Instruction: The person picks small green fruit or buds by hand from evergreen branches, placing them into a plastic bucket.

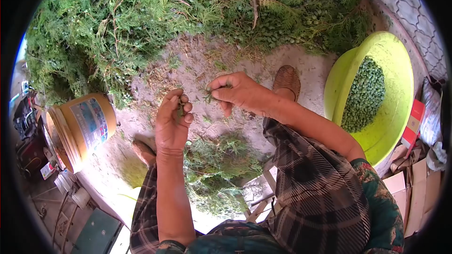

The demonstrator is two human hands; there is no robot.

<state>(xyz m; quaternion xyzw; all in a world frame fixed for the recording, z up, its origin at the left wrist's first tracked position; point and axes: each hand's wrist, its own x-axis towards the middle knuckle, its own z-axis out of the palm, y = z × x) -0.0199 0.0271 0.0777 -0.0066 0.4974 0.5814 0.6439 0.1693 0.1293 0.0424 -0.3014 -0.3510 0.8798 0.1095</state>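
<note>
My left hand [173, 119] is raised palm up over the ground, its fingers curled round small green bits, probably cones, mostly hidden by the fingers. Just to its right, my right hand [238, 91] pinches a small green conifer sprig [207, 96] between thumb and fingers. The two hands are close together but apart. A lime-green basin [398, 122] stands tilted towards me at the right, with a heap of small green cones [365, 94] in it.
A big pile of cut conifer branches [197, 6] fills the far side. More cuttings [219, 159] lie between my legs. A yellow bucket [110, 115] stands at the left, near a dark green board [95, 233]. Cardboard [416, 188] lies at the lower right.
</note>
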